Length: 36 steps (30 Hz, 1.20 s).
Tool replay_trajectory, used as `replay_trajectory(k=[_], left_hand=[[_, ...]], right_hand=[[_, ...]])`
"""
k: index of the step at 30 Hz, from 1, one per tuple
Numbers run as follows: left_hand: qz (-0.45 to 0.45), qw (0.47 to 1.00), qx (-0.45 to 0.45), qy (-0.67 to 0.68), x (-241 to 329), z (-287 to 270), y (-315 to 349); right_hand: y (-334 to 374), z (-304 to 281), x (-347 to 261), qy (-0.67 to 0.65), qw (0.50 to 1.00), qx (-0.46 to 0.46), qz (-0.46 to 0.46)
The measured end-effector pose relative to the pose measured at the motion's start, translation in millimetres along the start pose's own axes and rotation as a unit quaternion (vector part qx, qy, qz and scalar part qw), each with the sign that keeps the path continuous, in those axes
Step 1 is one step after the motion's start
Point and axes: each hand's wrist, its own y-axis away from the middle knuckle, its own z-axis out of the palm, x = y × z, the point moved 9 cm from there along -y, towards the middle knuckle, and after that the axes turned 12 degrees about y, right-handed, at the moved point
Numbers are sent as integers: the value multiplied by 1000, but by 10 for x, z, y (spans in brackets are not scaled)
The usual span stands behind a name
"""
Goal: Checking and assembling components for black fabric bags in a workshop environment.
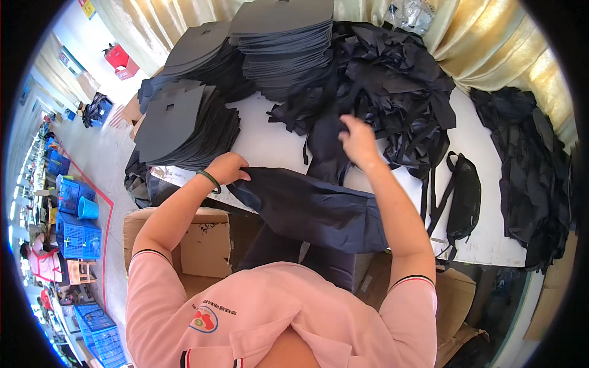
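Observation:
A dark fabric piece [313, 205], long and wide, lies across the table's near edge and hangs toward my lap. At its left corner my left hand [228, 168], with a dark green bangle at the wrist, pinches the cloth between thumb and fingers. My right hand [359, 142] is raised farther in, slightly blurred, its thumb and forefinger apart with nothing visible between them. Just left of it a narrower black fabric piece [326, 146] stretches over the white tabletop, also blurred. Behind my right hand spreads a loose heap of black fabric pieces [399, 80].
Stacks of dark flat panels [282, 37] stand at the back, with another panel stack [175, 122] at the left. A black zipped pouch [464, 196] with straps lies at the right, near piled black fabric [521, 165]. An open cardboard box [205, 248] sits below the table edge.

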Motion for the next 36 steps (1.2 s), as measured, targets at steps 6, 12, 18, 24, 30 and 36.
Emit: replay_trajectory(k=[6, 12, 18, 24, 30, 36], left_hand=[[-1, 995, -88, 45, -71, -7, -16], [-10, 994, -112, 15, -163, -99, -77], [8, 970, -240, -41, 19, -274, -202], [-93, 944, -297, -110, -352, -455, -11], [-128, 920, -263, -260, -517, 25, -165], [154, 969, 64, -180, 905, 168, -224]], right_hand=[[-938, -1263, 838, -180, 949, 227, 121], [-251, -1486, 298, 83, 965, 248, 6], [1827, 168, -186, 130, 951, -251, -129], [1968, 31, -87, 134, 960, -216, -117], [2021, 10, -104, 134, 960, -217, -118], [2049, 24, -58, 150, 961, -205, -111]])
